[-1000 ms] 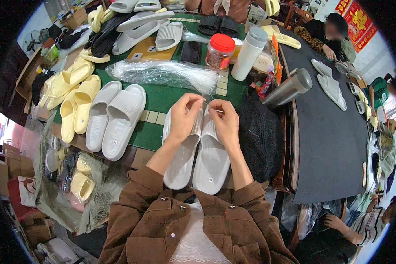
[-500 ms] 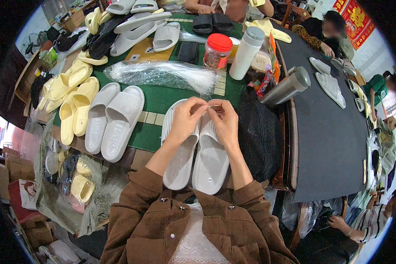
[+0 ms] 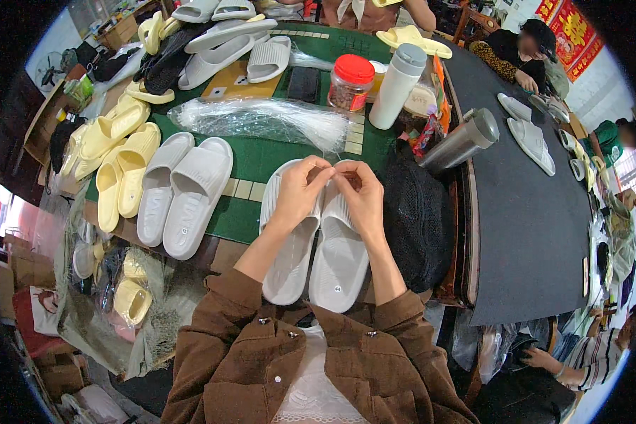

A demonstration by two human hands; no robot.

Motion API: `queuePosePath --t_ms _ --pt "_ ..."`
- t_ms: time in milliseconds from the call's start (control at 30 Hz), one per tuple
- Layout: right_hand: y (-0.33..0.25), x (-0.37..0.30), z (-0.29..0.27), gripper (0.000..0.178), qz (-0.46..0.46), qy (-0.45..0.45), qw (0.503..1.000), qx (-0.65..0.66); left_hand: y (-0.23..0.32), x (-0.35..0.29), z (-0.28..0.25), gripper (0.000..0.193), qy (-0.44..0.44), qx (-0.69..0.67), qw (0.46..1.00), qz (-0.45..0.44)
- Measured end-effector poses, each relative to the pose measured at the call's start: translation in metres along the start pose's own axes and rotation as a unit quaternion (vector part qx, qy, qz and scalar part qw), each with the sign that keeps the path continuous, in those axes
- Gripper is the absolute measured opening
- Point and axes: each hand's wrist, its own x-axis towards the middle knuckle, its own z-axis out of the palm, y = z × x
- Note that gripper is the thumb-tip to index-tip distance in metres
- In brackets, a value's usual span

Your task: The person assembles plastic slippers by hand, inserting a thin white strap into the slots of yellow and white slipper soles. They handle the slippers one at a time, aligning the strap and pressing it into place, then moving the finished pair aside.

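A pair of grey slide slippers lies side by side in front of me, toes pointing away. Over their straps, my left hand and my right hand meet at the fingertips. Thumb and forefinger of each are pinched together; whatever they hold is too small or thin to make out. Just beyond my hands is a bundle of thin clear-white plastic strands in a transparent bag. Another grey slipper pair lies to the left, beside yellow slippers.
Behind the bundle stand a red-lidded jar, a white bottle and a steel tumbler. A black mesh bag sits by my right arm. More grey slippers are piled at the far left. Co-workers sit around the dark table.
My hands stay nearly still, fingertips together. Across the table, the black slippers have gone from their spot, the person there has shifted, and the yellow slippers at the far right have moved.
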Motion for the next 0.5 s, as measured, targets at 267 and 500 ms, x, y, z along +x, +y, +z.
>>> queuePosePath --t_ms 267,500 --pt "-0.0007 0.0014 -0.0054 0.009 0.058 0.038 0.986 0.149 0.0013 0.0 0.0009 0.012 -0.013 0.017 1.0 0.019" --pt "0.0014 0.002 -0.0073 0.009 0.042 0.041 0.987 0.149 0.001 -0.0003 0.0005 0.012 -0.002 0.039 0.999 0.012"
